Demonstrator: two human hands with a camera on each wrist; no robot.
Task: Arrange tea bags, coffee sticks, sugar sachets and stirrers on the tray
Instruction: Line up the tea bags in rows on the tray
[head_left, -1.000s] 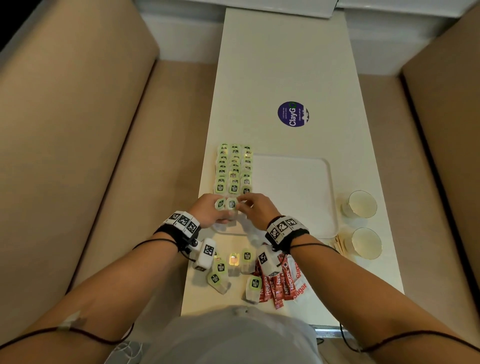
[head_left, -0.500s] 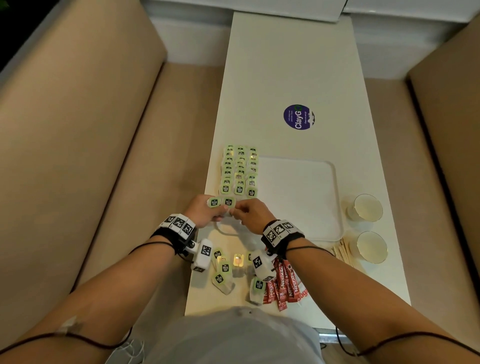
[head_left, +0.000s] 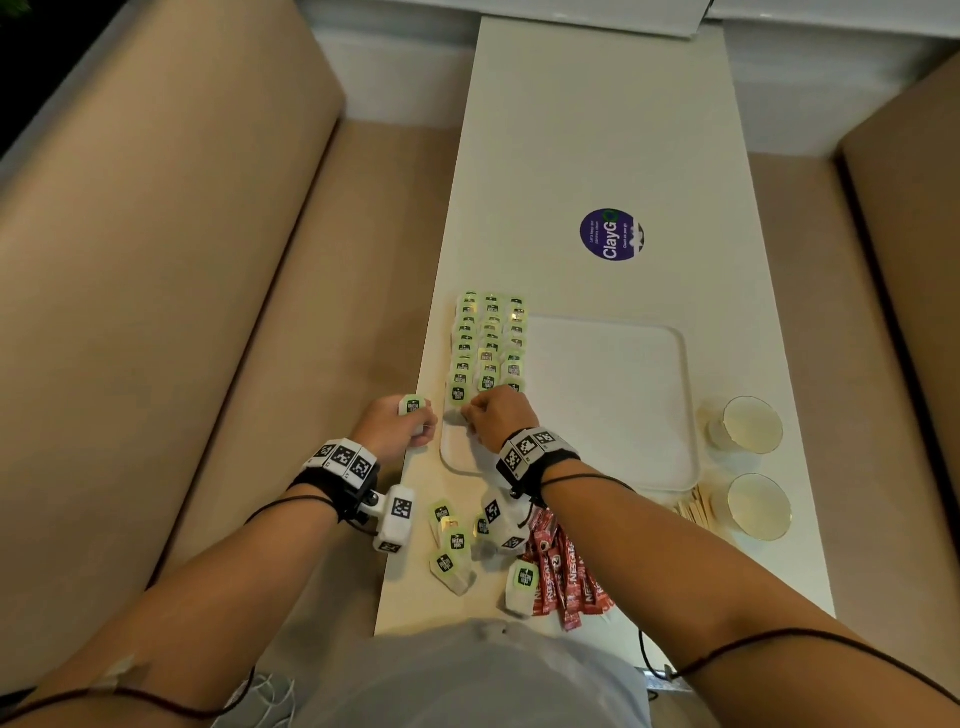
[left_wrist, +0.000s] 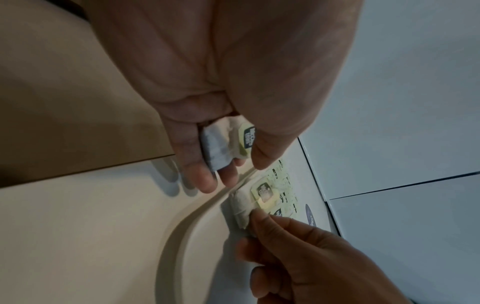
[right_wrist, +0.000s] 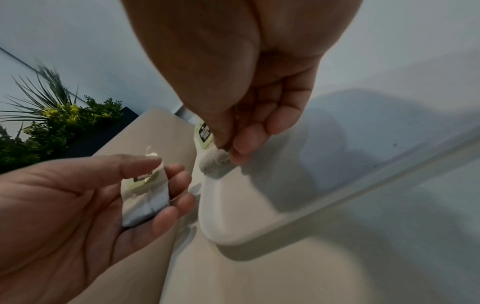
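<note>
A white tray (head_left: 613, 410) lies on the narrow table, with rows of green-tagged tea bags (head_left: 488, 338) along its left side. My right hand (head_left: 467, 413) pinches one tea bag (head_left: 460, 395) at the near end of the leftmost row; the wrist view shows that tea bag (right_wrist: 213, 160) touching the tray floor. My left hand (head_left: 422, 415) holds another tea bag (head_left: 413, 405) between thumb and fingers just left of the tray rim (left_wrist: 182, 222), above the table edge. Several loose tea bags (head_left: 452, 543) and red coffee sticks (head_left: 563, 577) lie near the front edge. Wooden stirrers (head_left: 693, 512) lie right of my right forearm.
Two paper cups (head_left: 748, 423) (head_left: 758, 506) stand right of the tray. A round purple sticker (head_left: 610, 235) marks the table beyond it. Beige bench seats (head_left: 156, 270) flank the table on both sides. A plant (right_wrist: 52, 123) shows in the right wrist view.
My hands, together over the tray's near left corner with two tea bags, have parted. The left moved left with one bag; the right set the other against the row.
</note>
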